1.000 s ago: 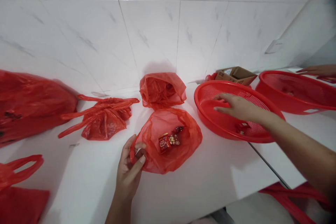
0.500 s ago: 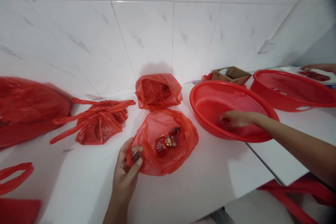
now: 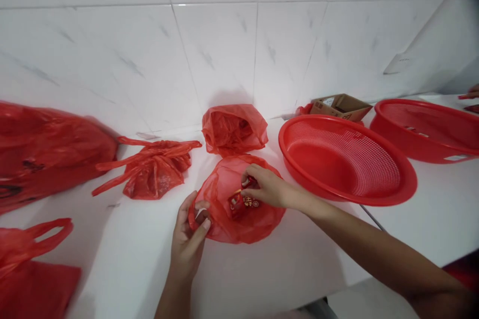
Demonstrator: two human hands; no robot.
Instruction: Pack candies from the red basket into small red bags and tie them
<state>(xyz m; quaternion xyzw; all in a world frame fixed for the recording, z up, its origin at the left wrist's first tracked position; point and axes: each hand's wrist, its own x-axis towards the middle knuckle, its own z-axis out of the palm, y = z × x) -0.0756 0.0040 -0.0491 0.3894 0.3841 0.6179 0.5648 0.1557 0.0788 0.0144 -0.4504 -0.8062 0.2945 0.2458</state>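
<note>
My left hand (image 3: 192, 229) grips the rim of a red plastic bag (image 3: 224, 229), fingers and thumb closed round a fold at its left side. The bag's mouth is spread wide. Inside lie small red packets (image 3: 249, 201) with gold lettering, partly covered by my other hand. My right hand (image 3: 264, 187) is over the opening, its thumb and fingers pinched on a small red wrapped packet (image 3: 250, 180), mostly hidden by the fingers. Close by on the right, a red perforated plastic basket (image 3: 318, 159) stands on the white table.
Behind stands another open red bag (image 3: 235, 129); a tied one (image 3: 157, 172) lies to its right-hand neighbour's left. Larger red bags (image 3: 52, 154) fill the left. A cardboard box (image 3: 342, 107) and second basket (image 3: 422, 134) stand back right. Another person's hand (image 3: 470, 92) shows at the right edge.
My right hand has come out of the basket and moved left to the bag's mouth. My left hand keeps its hold on the rim. The view has shifted slightly.
</note>
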